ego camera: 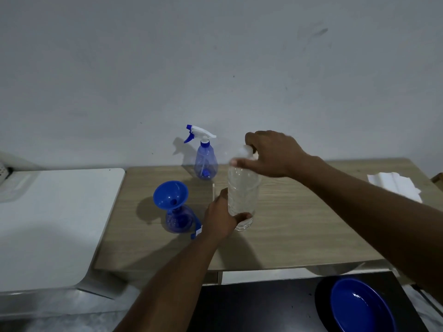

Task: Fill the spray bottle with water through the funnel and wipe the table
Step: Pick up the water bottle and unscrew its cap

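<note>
At the middle of the table [299, 224], a clear water bottle [242, 195] is upright. The left hand [220, 219] wraps round its lower part. The right hand [271, 154] grips the cap [247, 149] on top with curled fingers. Just left of them, a blue funnel [170, 194] sits in the neck of a blue spray bottle [178, 221]. A second sprayer [205, 164] with a white trigger stands at the back by the wall. A white cloth [395, 185] lies far to the right. A blue bowl [359, 305] sits low down, off the table.
</note>
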A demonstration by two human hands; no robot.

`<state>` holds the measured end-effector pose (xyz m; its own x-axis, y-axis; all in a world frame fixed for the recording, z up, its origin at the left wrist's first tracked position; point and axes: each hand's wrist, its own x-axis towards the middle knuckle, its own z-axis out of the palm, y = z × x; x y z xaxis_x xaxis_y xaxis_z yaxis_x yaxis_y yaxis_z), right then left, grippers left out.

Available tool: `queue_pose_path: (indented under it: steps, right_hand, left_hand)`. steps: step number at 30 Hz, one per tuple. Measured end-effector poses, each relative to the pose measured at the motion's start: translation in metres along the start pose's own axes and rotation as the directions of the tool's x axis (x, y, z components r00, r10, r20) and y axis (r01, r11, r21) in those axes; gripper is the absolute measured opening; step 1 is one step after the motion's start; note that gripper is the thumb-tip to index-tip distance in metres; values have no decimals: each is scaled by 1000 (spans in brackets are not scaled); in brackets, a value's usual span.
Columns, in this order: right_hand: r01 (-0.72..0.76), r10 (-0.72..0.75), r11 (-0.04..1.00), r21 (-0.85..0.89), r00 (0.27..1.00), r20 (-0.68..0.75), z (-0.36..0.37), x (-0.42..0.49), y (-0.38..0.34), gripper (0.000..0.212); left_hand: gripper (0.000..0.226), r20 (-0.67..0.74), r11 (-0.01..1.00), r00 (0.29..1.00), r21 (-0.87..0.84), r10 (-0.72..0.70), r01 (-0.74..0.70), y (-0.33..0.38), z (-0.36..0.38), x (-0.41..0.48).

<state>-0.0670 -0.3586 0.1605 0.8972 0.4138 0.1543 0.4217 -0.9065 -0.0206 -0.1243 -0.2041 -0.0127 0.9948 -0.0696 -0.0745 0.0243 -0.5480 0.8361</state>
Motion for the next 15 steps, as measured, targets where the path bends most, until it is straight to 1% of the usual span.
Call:
queue_pose_path:
  steps: [1, 2, 3, 4, 6, 8, 9, 12, 15]
  right_hand:
    - [-34, 28, 989, 146, 999, 37, 11, -5, 2, 70]
    - [-64, 45, 947, 316, 997, 67, 22, -10, 3, 75]
    - [-84, 53, 879, 469, 995, 79, 34, -17, 4, 77]
    - [-96, 61, 809, 580, 995, 80, 44, -22, 3, 79]
    - [-126, 107, 702, 701, 992, 72, 60, -31, 1, 84]
    - [-149, 161, 641, 753, 985, 57, 66, -35, -2, 84]
    - [-137, 168, 638, 758, 985, 36, 68, -35, -2, 81]
    - [-75, 132, 703, 708, 991, -26, 66, -35, 6, 71]
    - [-83, 90, 732, 676, 996, 24, 57, -33, 15, 71]
  left_hand:
    - [82, -10, 1000, 1000, 0, 0, 0, 0, 1, 0]
    - [81, -15, 1000, 1000, 7, 2, -2, 1, 2, 0]
    - [79, -18, 1000, 1000, 13, 4, -4, 2, 3, -1]
    - [79, -21, 1000, 1000, 17, 5, -4, 2, 3, -1]
    - [81, -22, 1000, 1000, 18, 3, -3, 4, 3, -2]
    - [83, -7, 1000, 1000, 9, -12, 12, 3, 3, -2]
    - [82, 15, 1000, 999, 5, -28, 28, 3, 3, -3]
    - [79, 98, 997, 992, -1, -75, 75, -3, 3, -8]
    - [91, 128, 991, 983, -11, -131, 134, -18, 4, -14]
